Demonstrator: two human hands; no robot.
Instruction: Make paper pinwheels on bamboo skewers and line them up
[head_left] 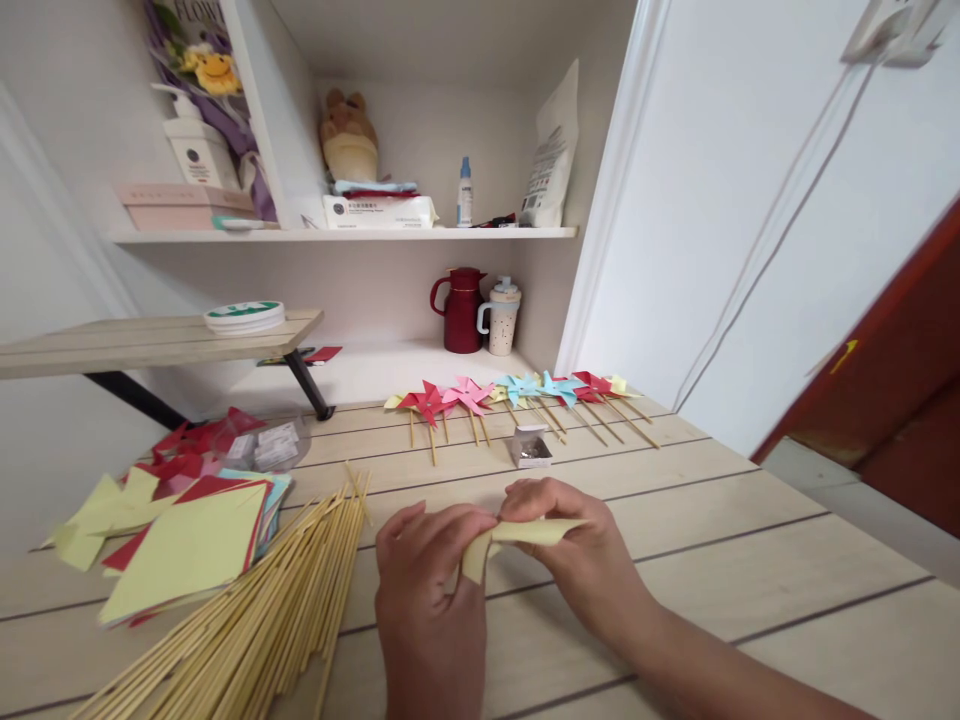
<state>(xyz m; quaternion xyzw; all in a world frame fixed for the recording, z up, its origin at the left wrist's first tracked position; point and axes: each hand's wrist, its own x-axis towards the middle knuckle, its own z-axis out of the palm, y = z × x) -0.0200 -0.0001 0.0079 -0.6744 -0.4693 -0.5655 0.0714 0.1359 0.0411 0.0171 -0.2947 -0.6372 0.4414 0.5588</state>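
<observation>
Above the table, a pale yellow paper pinwheel piece (536,531) is held between both hands, its flaps folded inward. My left hand (435,570) pinches its left side near the middle, and one flap points down by the thumb. From the right, my right hand (577,540) grips the paper with curled fingers; its fingertips meet the left thumb at the centre. Whatever lies at that meeting point is hidden. Just beyond the hands stands a small open box (531,450) with tiny shiny pieces inside.
Thin wooden sticks (292,590) fan out at the left, beside stacked coloured paper squares (187,550) and cut red paper (187,450). Finished pinwheels (469,395) on sticks lie in a row at the back. Behind them stand a red jug (463,315) and a cup (502,320).
</observation>
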